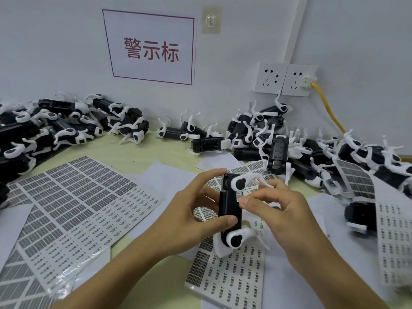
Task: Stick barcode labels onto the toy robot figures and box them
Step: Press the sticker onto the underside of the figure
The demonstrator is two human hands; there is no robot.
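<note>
My left hand [189, 216] grips a black-and-white plastic toy robot figure [230, 210] upright above the barcode label sheets [73, 197]; my right hand [278, 208] pinches a small white label [245, 194] against its side. A red-bordered wall sign [151, 49] reads "警示标".

Red-lettered wall sign [151, 49], clear hook [211, 20], 2 sockets [285, 79], yellow cable [327, 109] plugged in

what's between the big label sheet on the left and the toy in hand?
Head view: between the big label sheet and the held toy robot lie plain white paper and the left hand gripping the toy.
</note>
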